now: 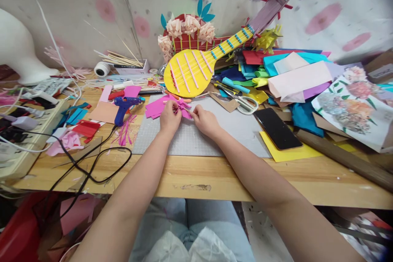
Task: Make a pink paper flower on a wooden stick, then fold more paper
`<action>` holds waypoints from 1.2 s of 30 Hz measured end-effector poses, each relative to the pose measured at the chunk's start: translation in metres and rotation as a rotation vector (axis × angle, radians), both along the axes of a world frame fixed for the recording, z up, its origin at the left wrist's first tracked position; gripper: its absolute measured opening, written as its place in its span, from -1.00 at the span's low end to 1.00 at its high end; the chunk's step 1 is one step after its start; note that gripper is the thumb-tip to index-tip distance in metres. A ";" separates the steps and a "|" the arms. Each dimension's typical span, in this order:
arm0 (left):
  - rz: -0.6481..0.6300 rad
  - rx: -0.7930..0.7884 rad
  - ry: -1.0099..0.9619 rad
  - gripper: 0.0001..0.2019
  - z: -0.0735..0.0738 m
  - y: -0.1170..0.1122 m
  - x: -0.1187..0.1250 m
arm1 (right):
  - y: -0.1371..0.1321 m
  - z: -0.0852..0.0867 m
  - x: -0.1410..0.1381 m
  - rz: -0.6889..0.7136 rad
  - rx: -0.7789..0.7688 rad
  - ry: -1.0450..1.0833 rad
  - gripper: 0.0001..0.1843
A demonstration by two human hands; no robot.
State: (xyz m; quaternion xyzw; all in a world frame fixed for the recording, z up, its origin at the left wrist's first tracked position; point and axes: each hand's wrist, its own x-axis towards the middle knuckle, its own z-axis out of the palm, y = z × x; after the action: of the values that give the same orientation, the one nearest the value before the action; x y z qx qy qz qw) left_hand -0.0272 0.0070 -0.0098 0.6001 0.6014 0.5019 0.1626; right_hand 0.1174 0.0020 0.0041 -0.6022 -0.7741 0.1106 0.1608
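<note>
Over a grey cutting mat (199, 143), my left hand (170, 117) has its fingers closed on a bright pink paper flower (183, 107) with narrow petals. From the other side, my right hand (205, 121) pinches at the flower's edge; a thin tip shows at its fingers, too small to name. Flat pink paper pieces (152, 108) lie beside my left hand. Just behind both hands rests a yellow paper lute-like instrument (188, 74) with pink strips. To the left lies a blue glue gun (123, 108), near pink paper shreds (126, 131).
Scissors (247, 105) and a black phone (278, 128) lie at the right, beside heaped coloured paper (301, 75). A power strip (21, 143) stands at the left edge, and a black cable (92, 174) loops over the table's front. A cardboard tube (344, 159) lies far right.
</note>
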 end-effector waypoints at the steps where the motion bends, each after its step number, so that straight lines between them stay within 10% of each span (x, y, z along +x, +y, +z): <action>1: 0.003 0.014 -0.022 -0.87 0.001 0.000 0.001 | -0.001 0.000 0.000 -0.001 0.022 0.008 -0.69; 36: 0.012 0.039 -0.169 -0.83 -0.009 0.006 0.002 | -0.005 0.005 -0.006 -0.029 0.015 -0.199 -0.60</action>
State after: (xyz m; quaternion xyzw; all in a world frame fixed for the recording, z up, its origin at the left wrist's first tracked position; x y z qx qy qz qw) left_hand -0.0250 0.0132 -0.0183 0.5550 0.5794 0.5631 0.1980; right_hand 0.1119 -0.0026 0.0094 -0.6201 -0.7783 0.0422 0.0893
